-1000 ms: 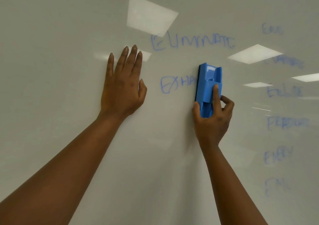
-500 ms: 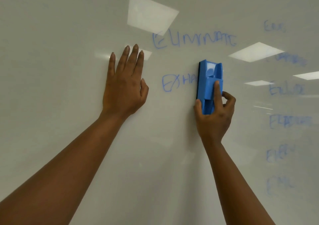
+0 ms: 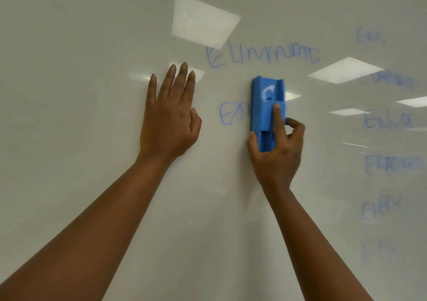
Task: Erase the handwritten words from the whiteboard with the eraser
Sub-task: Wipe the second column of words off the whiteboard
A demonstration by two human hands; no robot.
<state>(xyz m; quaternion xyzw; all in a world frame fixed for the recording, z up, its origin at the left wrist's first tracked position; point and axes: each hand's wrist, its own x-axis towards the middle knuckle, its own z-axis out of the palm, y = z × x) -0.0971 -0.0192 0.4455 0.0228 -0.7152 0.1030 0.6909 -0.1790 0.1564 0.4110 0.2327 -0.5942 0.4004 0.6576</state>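
Observation:
A white whiteboard fills the view. My right hand grips the lower end of a blue eraser that stands upright against the board, index finger laid along its back. The eraser covers the right part of a blue handwritten word; only the letters "EX" show to its left. Above it the word "ELIMINATE" is whole. My left hand lies flat on the board with straight fingers, left of the writing.
A column of several faint blue words runs down the board's right side. Ceiling lights reflect as bright patches on the glossy surface. The left and lower parts of the board carry no writing.
The eraser has slid left over the middle word, so the letters "HA" that showed earlier are now covered or gone. My left hand has stayed flat in place.

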